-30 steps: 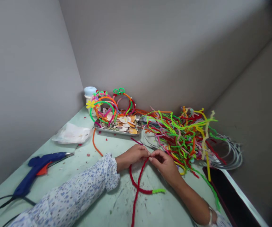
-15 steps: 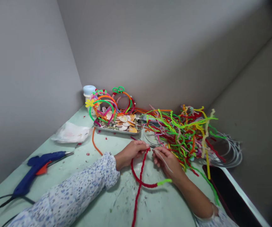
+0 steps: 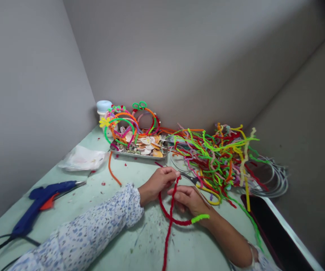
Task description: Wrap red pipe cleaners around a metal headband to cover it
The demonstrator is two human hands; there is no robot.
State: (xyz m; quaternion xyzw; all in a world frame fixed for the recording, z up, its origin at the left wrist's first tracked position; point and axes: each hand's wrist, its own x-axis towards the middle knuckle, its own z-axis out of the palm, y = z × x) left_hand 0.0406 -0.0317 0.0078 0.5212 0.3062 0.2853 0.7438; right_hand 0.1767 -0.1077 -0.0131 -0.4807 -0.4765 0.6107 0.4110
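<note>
My left hand (image 3: 162, 181) pinches the top of a red pipe cleaner (image 3: 168, 229) between thumb and fingers. One end of the pipe cleaner hangs straight down toward me. The other part curves round to the right, crosses behind or over the straight one, and ends in a bright green tip (image 3: 200, 218). From the left fingertips a thin pale wire (image 3: 194, 185) arcs right, over my right hand. My right hand (image 3: 189, 199) is closed around the upper part of the hanging strand, just below the left fingers.
A blue glue gun (image 3: 38, 205) lies on the left near a plastic bag (image 3: 83, 159). Behind my hands stands a metal tray (image 3: 139, 155) of shells with colourful headbands (image 3: 122, 128) on it. A pipe-cleaner heap (image 3: 215, 158), coiled wire (image 3: 278, 180) and black phone-like slab (image 3: 275, 229) lie right.
My right hand has moved left and down from the pale wire to the red strand. The left hand keeps its pinch at the top. The view has shifted slightly.
</note>
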